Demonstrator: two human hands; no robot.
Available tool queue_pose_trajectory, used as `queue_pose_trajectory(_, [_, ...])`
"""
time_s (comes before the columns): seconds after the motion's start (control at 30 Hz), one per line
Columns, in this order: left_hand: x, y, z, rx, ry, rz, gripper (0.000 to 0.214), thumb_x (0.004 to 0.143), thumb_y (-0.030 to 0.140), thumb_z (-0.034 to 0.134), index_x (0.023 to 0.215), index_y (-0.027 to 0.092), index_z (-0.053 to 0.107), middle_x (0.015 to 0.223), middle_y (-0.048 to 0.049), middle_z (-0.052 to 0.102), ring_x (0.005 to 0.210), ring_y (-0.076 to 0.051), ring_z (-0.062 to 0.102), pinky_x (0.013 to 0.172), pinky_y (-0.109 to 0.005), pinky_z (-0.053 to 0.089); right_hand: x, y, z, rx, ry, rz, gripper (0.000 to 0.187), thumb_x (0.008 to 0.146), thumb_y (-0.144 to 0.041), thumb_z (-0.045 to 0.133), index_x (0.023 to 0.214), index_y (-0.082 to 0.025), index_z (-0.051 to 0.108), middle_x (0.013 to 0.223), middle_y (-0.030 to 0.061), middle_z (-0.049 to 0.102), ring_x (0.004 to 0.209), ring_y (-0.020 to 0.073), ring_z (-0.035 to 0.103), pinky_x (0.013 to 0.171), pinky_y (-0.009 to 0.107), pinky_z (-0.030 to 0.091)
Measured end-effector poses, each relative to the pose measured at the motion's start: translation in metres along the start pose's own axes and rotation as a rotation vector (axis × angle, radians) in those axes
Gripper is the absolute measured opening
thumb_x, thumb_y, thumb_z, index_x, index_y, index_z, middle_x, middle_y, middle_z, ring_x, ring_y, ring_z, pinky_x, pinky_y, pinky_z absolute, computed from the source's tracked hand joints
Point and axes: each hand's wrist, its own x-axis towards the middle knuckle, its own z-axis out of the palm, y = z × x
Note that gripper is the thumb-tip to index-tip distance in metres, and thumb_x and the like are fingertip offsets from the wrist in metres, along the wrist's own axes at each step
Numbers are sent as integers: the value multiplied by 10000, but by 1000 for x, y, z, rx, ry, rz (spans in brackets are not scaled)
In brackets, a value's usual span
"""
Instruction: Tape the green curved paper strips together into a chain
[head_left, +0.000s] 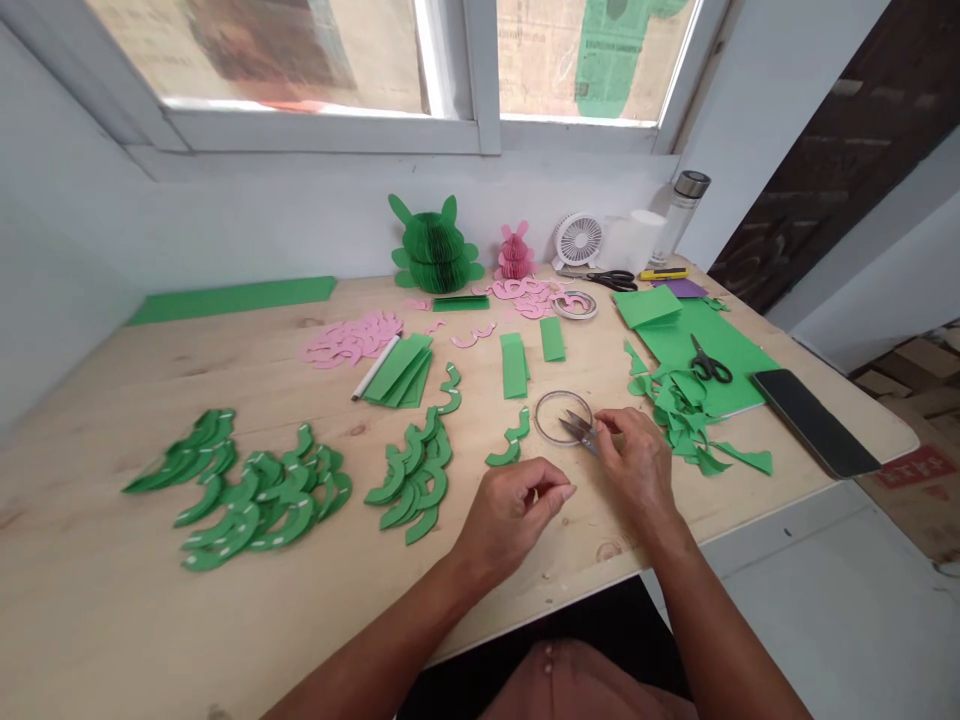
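Observation:
My right hand (640, 468) is closed around a small pair of scissors (579, 428), blades pointing left over a thin tape ring (541, 425) on the table. Thumb and fingertips of my left hand (514, 515) are pinched together just left of the scissors; anything between them is too small to make out. Beyond that hand lies a wavy green paper strip (512, 440) with white patches. Heaps of similar green wavy pieces (416, 475) lie to the left, and a larger heap of them (259, 500) sits further left.
Green paper scraps (686, 420), black scissors (709, 368) and a phone (816, 420) lie right. Folded green strips (514, 365), a white pen (376, 368) and pink cutouts (354, 340) lie beyond my hands. Paper figures (437, 250), a fan (579, 242) and a bottle (679, 220) line the wall.

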Motion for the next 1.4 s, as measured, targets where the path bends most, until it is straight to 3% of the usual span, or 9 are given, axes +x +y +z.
queue_pose_trajectory(0.27, [-1, 1, -4, 131, 6, 64, 359, 863, 269, 467, 523, 204, 373, 472, 44, 328, 441, -114, 314, 499, -269, 231, -1, 1, -2, -80, -80, 8, 163, 834, -244, 488, 880, -184, 632, 821, 71, 656, 823, 214, 566, 751, 312, 381])
queue_pose_trajectory(0.5, [8, -7, -19, 0, 114, -2, 181, 860, 294, 475, 706, 200, 479, 632, 27, 459, 568, -119, 426, 555, -239, 333, -2, -2, -4, -188, -172, -49, 225, 776, -311, 599, 967, -194, 626, 863, 76, 645, 871, 235, 550, 764, 322, 358])
queue_pose_trajectory(0.7, [16, -15, -20, -4, 182, -60, 259, 847, 336, 491, 637, 193, 440, 564, 40, 443, 535, -111, 419, 530, -237, 331, -8, -7, -9, -226, -199, -36, 239, 796, -264, 586, 1024, -194, 606, 886, 75, 631, 873, 239, 537, 757, 330, 348])
queue_pose_trajectory(0.87, [16, 4, -20, 160, 135, -73, 385, 846, 363, 484, 517, 192, 383, 471, 52, 375, 471, -94, 347, 477, -233, 272, -11, -4, -6, -167, -161, -9, 250, 790, -263, 601, 1030, -194, 603, 892, 71, 624, 888, 237, 535, 755, 329, 345])
queue_pose_trajectory(1.07, [82, 38, -16, 435, 194, 43, 308, 760, 339, 596, 532, 185, 458, 479, 52, 444, 484, -99, 420, 506, -232, 319, -11, -4, -5, -148, -133, -4, 207, 790, -283, 604, 981, -204, 614, 889, 65, 622, 870, 233, 528, 755, 331, 328])
queue_pose_trajectory(1.13, [115, 38, -10, 452, 132, 82, 101, 709, 267, 638, 725, 178, 594, 644, 12, 607, 616, -135, 546, 592, -246, 394, -11, -4, -5, -149, -127, -3, 184, 791, -282, 599, 957, -204, 617, 872, 64, 622, 859, 232, 527, 743, 329, 324])
queue_pose_trajectory(1.23, [148, 30, 0, 443, 111, 126, 440, 615, 187, 694, 1045, 179, 603, 1108, -76, 640, 936, -202, 592, 724, -275, 448, -11, -4, -4, -150, -123, 4, 151, 794, -274, 590, 923, -203, 618, 849, 63, 620, 859, 232, 530, 740, 329, 324])
queue_pose_trajectory(1.33, [154, 20, 4, 451, 166, 94, 137, 700, 264, 628, 781, 160, 667, 934, -62, 691, 880, -211, 618, 747, -296, 456, -12, -3, -4, -145, -118, 2, 139, 788, -275, 597, 904, -203, 622, 838, 63, 620, 854, 235, 536, 739, 332, 334])
queue_pose_trajectory(1.4, [148, 16, 2, 441, 186, 46, 242, 768, 342, 552, 650, 155, 653, 770, -51, 692, 744, -194, 627, 688, -295, 463, -12, -2, -5, -121, -104, -2, 151, 786, -284, 601, 908, -199, 629, 834, 68, 622, 846, 235, 542, 735, 334, 348])
